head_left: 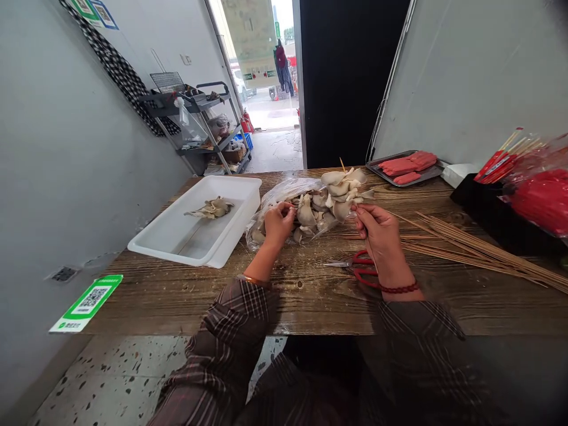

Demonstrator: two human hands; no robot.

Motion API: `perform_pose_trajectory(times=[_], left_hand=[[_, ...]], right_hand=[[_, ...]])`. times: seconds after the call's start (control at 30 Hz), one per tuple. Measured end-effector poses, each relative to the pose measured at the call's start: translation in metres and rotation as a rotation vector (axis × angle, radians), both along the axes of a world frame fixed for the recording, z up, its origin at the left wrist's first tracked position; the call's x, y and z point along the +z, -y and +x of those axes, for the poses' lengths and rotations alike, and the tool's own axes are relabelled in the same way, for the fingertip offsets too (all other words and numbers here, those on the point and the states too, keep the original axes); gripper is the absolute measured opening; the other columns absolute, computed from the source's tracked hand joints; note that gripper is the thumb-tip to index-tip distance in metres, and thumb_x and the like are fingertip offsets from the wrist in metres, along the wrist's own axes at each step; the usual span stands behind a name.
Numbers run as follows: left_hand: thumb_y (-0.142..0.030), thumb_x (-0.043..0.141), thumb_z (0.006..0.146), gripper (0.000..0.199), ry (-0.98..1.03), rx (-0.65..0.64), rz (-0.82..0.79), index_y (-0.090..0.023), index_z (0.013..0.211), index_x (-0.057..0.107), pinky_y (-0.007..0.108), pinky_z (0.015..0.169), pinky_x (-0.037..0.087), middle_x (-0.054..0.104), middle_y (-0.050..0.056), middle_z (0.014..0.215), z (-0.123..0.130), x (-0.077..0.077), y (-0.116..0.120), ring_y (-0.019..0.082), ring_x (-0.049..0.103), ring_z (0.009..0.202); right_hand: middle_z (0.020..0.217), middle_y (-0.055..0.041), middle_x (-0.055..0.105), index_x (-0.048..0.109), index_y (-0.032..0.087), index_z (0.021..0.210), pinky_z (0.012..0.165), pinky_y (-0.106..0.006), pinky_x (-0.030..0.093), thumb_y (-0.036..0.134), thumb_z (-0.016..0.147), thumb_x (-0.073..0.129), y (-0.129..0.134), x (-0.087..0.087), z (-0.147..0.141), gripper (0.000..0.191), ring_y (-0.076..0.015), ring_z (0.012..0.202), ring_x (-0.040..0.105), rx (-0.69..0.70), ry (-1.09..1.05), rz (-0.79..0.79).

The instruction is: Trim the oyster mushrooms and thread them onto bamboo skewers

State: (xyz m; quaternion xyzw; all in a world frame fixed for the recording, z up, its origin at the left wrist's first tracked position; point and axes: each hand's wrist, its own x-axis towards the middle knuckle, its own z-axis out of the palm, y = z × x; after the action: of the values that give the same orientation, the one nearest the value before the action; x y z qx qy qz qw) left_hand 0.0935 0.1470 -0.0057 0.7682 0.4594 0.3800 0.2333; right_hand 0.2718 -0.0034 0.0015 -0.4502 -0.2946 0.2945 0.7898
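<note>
At the lower left of the frame, a card lies at the left end of the table. At left center, the tub holds one mushroom cluster, lying flat on the tub's floor. Just right of the tub, at the center of the frame, an open bag contains bagged mushrooms.

The left hand is at the left side of the bag, thumb and forefinger brought together at the mushrooms; whether a piece is pinched between them cannot be told.

Right of center, the skewer carries threaded mushrooms near the back edge of the table. The right hand grips the skewer below the load, fingers closed. The long axis runs from lower right to upper left, steeply; the bare tip points to the top of the frame, away from the person.

The step in hand appears to be threading mushrooms. Adding a further piece would call for the left hand to bring it over the tip while the right hand keeps the shaft steady.

Scissors lie below the right hand, blades toward the left. At the right of the frame, spare skewers fan across the table.
</note>
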Motion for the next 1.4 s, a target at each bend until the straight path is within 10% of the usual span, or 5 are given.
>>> perform_pose_trajectory(times=[0.93,1.4], left_hand=[[-0.03,0.057,0.085,0.016,0.155,-0.092,0.001,-0.018,0.087,0.067,0.028,0.068,0.043,0.067,0.003,0.075,-0.02,-0.016,0.003,0.018,0.06,0.074],[-0.025,0.052,0.092,0.027,-0.362,-0.036,0.313,-0.019,0.107,0.074,0.041,0.096,0.045,0.07,0.012,0.106,0.0,-0.004,0.016,0.028,0.061,0.106]], right_hand=[[0.077,-0.0019,0.072,0.073,0.02,0.082,0.037,-0.017,0.03,0.036,0.07,0.078,-0.001,-0.003,-0.001,0.02,-0.0057,0.049,0.049,0.005,0.058,-0.021],[0.068,0.0002,0.068,0.074,0.02,0.082,0.037,-0.017,0.03,0.035,0.072,0.077,-0.001,-0.006,-0.001,0.018,-0.0059,0.048,0.047,0.034,0.073,-0.029]])
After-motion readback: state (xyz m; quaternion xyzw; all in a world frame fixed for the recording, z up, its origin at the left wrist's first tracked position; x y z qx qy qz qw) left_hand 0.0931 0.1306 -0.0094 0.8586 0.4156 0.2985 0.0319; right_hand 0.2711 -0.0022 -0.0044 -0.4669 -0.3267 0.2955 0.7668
